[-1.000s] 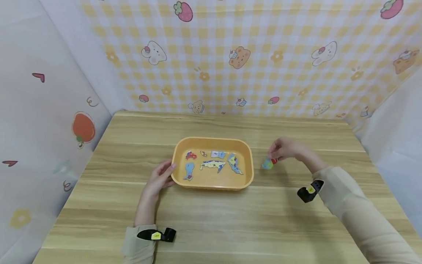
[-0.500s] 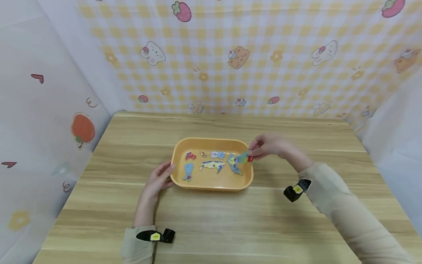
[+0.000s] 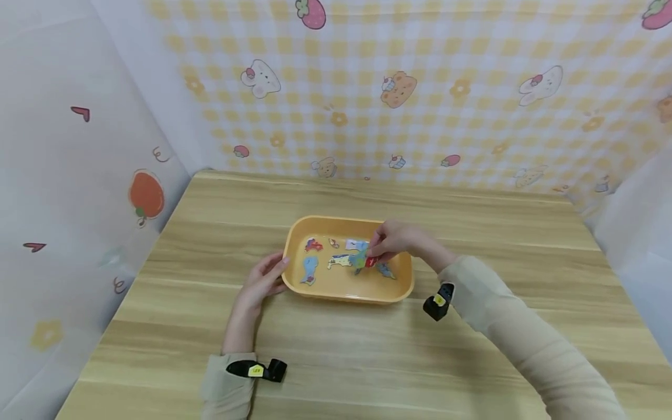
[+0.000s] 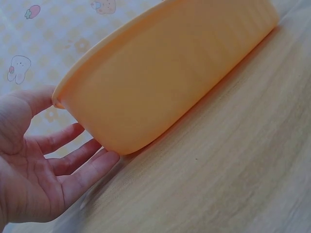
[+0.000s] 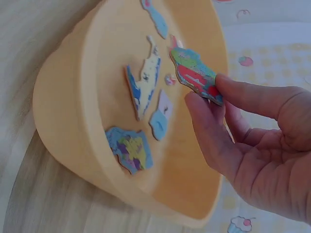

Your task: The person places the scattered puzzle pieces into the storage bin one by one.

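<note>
My right hand (image 3: 401,239) is over the yellow plastic tray (image 3: 346,298), pinching a flat puzzle piece (image 5: 194,73) coloured green, blue and red between thumb and fingertips. In the right wrist view the piece is held above the tray's floor. My left hand (image 3: 261,282) holds the tray's left end, thumb at the rim and fingers against the outer wall (image 4: 141,97). Inside lie several more pieces: a red one (image 3: 313,245), a light blue one (image 3: 310,269), a cream and blue one (image 5: 146,77), a white and blue one (image 5: 160,116), and a purple and yellow one (image 5: 130,148).
The tray stands on a wood-grain table (image 3: 336,350). A yellow checked cloth (image 3: 420,116) with cartoon prints hangs behind it, and a white sheet (image 3: 79,204) hangs at the left. Black cameras are strapped at both wrists.
My right hand has carried the puzzle piece leftward from the table right of the tray to over the tray's middle. My left hand keeps its hold. The head view has shifted slightly.
</note>
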The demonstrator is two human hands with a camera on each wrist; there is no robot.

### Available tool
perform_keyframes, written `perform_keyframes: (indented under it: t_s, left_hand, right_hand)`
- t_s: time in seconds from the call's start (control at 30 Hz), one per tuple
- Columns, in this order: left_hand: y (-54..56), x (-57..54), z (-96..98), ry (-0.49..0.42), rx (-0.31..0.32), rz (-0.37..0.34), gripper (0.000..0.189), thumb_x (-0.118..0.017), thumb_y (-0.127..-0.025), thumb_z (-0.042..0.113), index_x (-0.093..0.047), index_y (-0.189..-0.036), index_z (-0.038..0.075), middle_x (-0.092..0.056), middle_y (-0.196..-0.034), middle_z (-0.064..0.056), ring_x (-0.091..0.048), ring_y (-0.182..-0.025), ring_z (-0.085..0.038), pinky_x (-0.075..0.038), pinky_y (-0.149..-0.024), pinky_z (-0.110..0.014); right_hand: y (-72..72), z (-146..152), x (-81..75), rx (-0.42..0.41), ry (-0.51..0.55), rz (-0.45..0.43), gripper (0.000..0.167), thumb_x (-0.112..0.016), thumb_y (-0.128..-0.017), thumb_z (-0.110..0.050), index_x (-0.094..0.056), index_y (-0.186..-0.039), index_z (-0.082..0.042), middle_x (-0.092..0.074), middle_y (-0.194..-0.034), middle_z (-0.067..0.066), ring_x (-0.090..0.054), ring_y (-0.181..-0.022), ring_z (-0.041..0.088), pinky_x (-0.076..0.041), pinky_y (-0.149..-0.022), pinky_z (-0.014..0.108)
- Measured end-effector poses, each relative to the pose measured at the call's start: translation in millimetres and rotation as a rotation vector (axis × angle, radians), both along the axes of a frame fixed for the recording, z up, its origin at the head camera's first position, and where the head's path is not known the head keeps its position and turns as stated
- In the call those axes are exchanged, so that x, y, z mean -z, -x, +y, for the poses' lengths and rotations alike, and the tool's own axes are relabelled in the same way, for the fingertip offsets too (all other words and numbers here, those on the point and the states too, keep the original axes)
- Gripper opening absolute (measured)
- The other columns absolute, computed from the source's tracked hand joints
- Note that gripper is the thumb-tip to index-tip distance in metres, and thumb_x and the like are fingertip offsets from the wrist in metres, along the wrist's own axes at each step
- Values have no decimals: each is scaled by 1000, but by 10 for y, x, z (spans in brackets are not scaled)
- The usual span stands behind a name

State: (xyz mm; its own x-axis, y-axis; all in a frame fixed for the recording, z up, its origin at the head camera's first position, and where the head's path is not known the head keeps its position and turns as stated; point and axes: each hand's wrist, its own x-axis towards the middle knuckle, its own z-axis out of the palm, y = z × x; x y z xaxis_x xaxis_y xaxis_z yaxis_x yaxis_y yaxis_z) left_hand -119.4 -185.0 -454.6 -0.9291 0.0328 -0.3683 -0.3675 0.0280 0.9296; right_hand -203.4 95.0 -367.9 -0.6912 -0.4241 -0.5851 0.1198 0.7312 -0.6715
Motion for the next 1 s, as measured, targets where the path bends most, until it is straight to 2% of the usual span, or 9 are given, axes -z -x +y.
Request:
perform_keyframes:
  t_s: [0.13,0.33,0.53,0.7,1.0]
  left_hand:
    - [10,11,14,-7,3,-2,53,-55,-91,31,-40,-135,4,-45,-134,-20,-60,-94,-13,-56,-77,-26]
    - [19,15,8,-5,5,-6,53,-54,-91,33,-41,-134,5,-46,-133,-20,-60,-94,-14,-56,-78,-26]
    - [25,7,-1,2,5,-14,52,-54,-91,33,-41,-134,5,-46,-132,-19,-60,-93,-13,-56,-78,-26]
    - [35,-3,3,6,6,-12,51,-54,-92,32,-42,-133,6,-47,-132,-19,-60,-92,-12,-56,-77,-26]
    - [34,1,1,14,7,-18,51,-54,-92,33,-42,-133,6,-47,-132,-19,-60,-91,-11,-56,-76,-25]
  right_hand:
    - [35,-82,82,-97,-44,0,16,-62,-85,-10,-60,-95,3,-62,-77,0,-57,-64,7,-56,-68,25]
    - [106,-184,164,-221,-100,-16,22,-61,-86,-11,-60,-105,2,-62,-83,2,-55,-65,7,-53,-61,19]
    - [98,-298,228,-237,-122,-59,16,-61,-86,-7,-60,-100,0,-63,-78,2,-57,-60,7,-55,-62,21]
    - [63,-374,298,-213,-139,-122,9,-60,-86,-4,-60,-94,-1,-65,-76,3,-60,-59,8,-57,-65,26]
    - [33,-404,384,-234,-172,-141,5,-59,-85,-2,-60,-90,-1,-61,-69,0,-56,-54,6,-53,-56,19]
